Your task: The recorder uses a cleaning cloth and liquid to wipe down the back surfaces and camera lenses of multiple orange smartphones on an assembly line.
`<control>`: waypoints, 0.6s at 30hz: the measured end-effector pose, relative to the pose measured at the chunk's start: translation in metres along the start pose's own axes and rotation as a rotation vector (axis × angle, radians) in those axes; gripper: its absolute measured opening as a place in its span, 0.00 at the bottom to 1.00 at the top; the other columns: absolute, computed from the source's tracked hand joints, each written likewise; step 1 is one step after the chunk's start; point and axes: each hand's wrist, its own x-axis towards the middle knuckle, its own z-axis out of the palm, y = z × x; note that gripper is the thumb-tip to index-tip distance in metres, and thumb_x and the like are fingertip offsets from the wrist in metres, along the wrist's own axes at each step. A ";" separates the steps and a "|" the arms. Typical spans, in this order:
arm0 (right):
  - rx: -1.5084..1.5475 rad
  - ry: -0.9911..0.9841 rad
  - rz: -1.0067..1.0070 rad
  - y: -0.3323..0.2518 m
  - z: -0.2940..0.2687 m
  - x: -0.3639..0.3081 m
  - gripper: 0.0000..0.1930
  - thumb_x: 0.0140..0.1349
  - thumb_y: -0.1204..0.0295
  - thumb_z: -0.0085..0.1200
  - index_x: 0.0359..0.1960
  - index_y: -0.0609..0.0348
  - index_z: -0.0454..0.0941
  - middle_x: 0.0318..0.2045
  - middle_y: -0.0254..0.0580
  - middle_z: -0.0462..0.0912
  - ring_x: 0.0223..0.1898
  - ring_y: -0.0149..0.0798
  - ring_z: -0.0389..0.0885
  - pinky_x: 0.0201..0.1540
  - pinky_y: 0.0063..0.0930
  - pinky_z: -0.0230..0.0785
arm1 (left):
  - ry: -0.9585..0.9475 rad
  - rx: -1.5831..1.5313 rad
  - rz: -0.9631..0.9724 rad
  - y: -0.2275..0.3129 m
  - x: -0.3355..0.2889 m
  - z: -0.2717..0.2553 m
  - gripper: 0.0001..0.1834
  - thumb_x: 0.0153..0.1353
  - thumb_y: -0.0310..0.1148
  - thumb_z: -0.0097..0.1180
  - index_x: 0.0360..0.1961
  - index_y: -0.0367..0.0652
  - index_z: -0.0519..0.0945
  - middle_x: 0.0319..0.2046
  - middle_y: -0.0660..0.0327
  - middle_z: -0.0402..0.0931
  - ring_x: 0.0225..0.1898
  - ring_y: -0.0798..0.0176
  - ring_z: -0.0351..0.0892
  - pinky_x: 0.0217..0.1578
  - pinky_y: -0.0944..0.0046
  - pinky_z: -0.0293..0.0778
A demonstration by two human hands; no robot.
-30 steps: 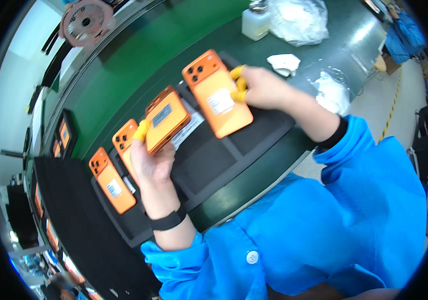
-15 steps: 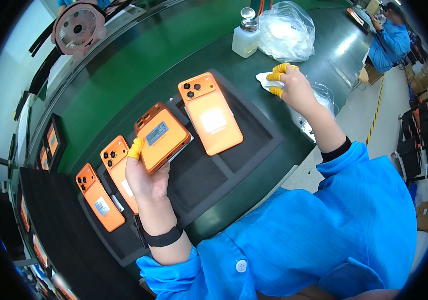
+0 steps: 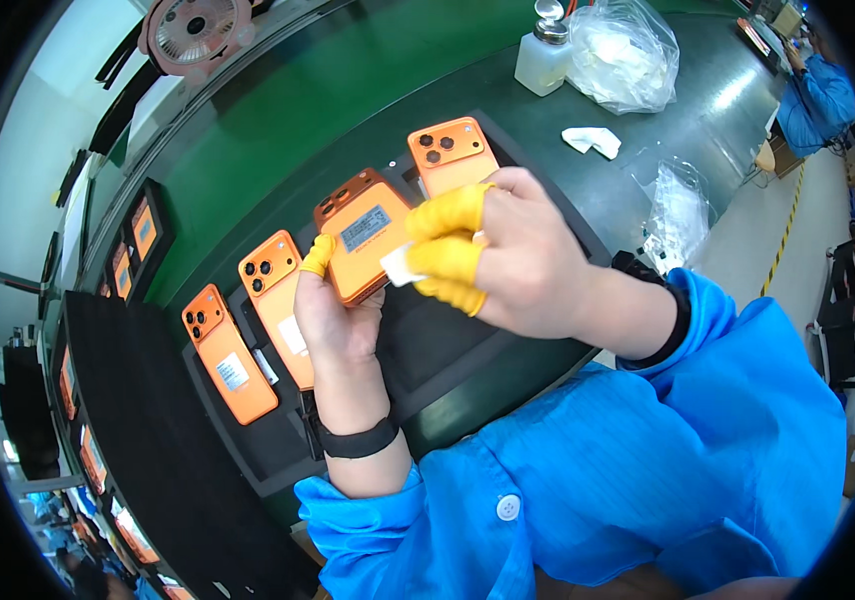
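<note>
My left hand [image 3: 336, 322] is closed round an orange phone [image 3: 373, 265], holding it back side up above the black tray [image 3: 438, 345]; a grey label is on its back. A yellow finger cot covers the thumb. My right hand [image 3: 528, 255], with yellow finger cots too, pinches a small white wipe [image 3: 401, 267] at the phone's lower right edge. Behind that hand, another orange phone [image 3: 448, 155] lies in the tray, partly hidden. Two more orange phones, one in the middle [image 3: 276, 290] and one at the left [image 3: 228, 360], lie there with camera sides up.
A folded white wipe [image 3: 591, 141] lies on the green table [image 3: 368, 130]. Beyond it stand a pump bottle [image 3: 543, 65] and a clear plastic bag [image 3: 628, 60]. Another bag [image 3: 680, 210] lies at the right edge. Black stacked trays [image 3: 148, 420] stand at left; a person [image 3: 818, 100] sits far right.
My right hand has come from the white wipes on the table across to the held phone, bringing a small white wipe. My left hand keeps its hold on the phone. The view has shifted.
</note>
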 end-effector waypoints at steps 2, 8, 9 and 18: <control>-0.046 -0.016 -0.010 -0.006 0.009 -0.004 0.07 0.46 0.71 0.52 0.29 0.48 0.77 0.30 0.33 0.72 0.27 0.34 0.69 0.35 0.29 0.58 | -0.047 0.025 0.009 -0.002 0.003 -0.003 0.17 0.61 0.38 0.38 0.44 0.35 0.68 0.39 0.52 0.73 0.39 0.56 0.75 0.38 0.59 0.74; -0.203 -0.033 0.132 0.000 0.001 -0.006 0.07 0.43 0.72 0.55 0.27 0.53 0.77 0.31 0.37 0.73 0.32 0.39 0.69 0.38 0.34 0.57 | -0.052 -0.013 -0.017 0.004 0.001 -0.008 0.14 0.60 0.35 0.39 0.40 0.35 0.70 0.34 0.53 0.75 0.29 0.62 0.78 0.23 0.69 0.78; -0.207 0.025 0.180 0.007 -0.004 -0.009 0.08 0.42 0.72 0.56 0.27 0.54 0.77 0.32 0.37 0.73 0.34 0.40 0.69 0.38 0.35 0.58 | 0.181 -0.012 0.039 0.001 -0.006 0.012 0.13 0.60 0.34 0.39 0.38 0.35 0.70 0.32 0.54 0.76 0.23 0.65 0.78 0.15 0.74 0.75; -0.021 -0.110 0.146 0.002 -0.005 -0.006 0.10 0.41 0.72 0.60 0.27 0.55 0.76 0.33 0.39 0.72 0.34 0.42 0.70 0.37 0.33 0.59 | 0.059 0.168 0.055 -0.003 -0.003 -0.002 0.14 0.60 0.32 0.41 0.43 0.35 0.69 0.40 0.55 0.73 0.40 0.61 0.75 0.40 0.63 0.73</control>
